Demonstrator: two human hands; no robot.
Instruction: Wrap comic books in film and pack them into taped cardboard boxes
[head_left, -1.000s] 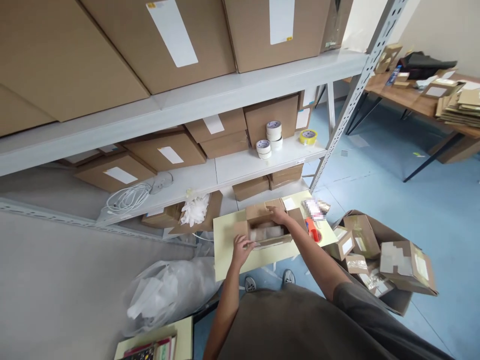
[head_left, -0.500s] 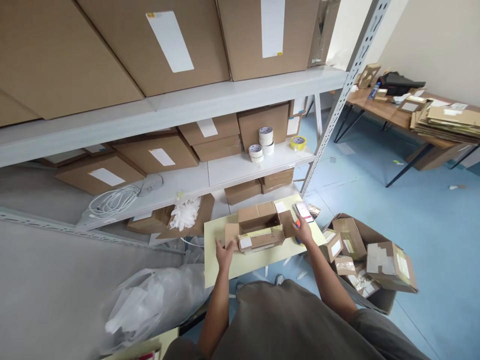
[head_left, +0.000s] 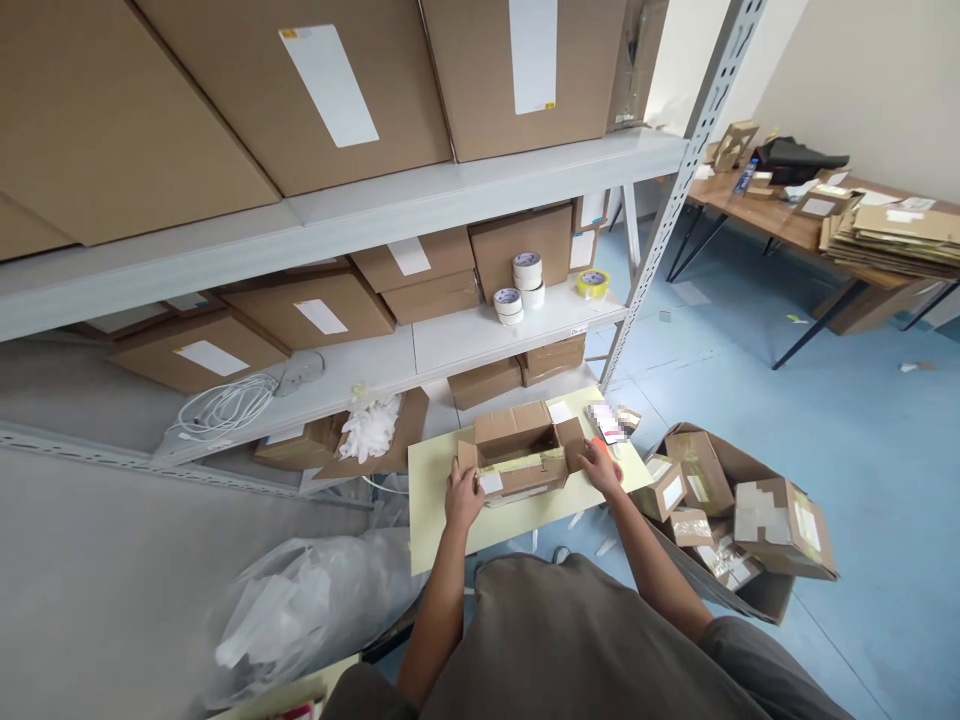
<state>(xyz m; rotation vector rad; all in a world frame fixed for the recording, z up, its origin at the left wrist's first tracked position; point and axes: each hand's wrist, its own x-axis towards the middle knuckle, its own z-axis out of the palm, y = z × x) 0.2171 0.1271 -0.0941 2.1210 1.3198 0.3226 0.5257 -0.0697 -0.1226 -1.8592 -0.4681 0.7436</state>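
An open cardboard box (head_left: 527, 481) lies on the pale yellow board (head_left: 439, 530), with yellowish tape and a white label on its near wall. My left hand (head_left: 464, 494) is at the box's left end, its fingers closed on the upright left flap (head_left: 466, 455). At the other end, my right hand (head_left: 601, 468) grips the edge of the right flap (head_left: 571, 440), which stands out from the box. Partly hidden behind that hand is an orange object (head_left: 616, 462) whose kind I cannot make out. Beyond it lies a phone (head_left: 606, 420), partly blurred.
White tape rolls (head_left: 508, 306) and a yellow tape roll (head_left: 593, 284) sit on the metal shelf (head_left: 450, 342) ahead. To the right, a large bin (head_left: 772, 605) holds several used boxes. A translucent plastic bag (head_left: 322, 600) bulges at the lower left.
My left hand has moved right and up against the box, and the left flap has swung from flat to upright. My right hand has shifted slightly, showing more of the orange object.
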